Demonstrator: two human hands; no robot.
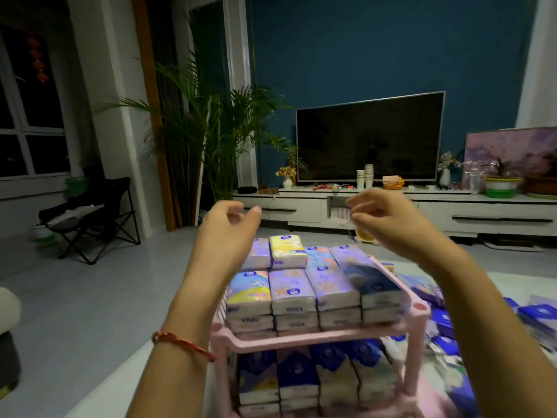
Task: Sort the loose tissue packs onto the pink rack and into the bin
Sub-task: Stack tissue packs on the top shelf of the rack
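The pink rack [304,336] stands in front of me with two shelves. Its top shelf carries stacked tissue packs in rows, and a yellow-topped pack [287,250] lies highest at the back. The lower shelf holds more packs [316,378], several with dark blue wrappers. My left hand [230,223] hovers above the back left of the top stack, fingers loosely curled, holding nothing. My right hand [382,218] hovers above the back right, also empty, with relaxed fingers. Loose blue tissue packs [446,324] lie scattered to the right of the rack. No bin is in view.
A white TV cabinet [422,206] with a large television [369,140] lines the far wall. A tall potted palm [211,131] stands at the back left. A black folding chair [93,215] sits on the grey floor at the left.
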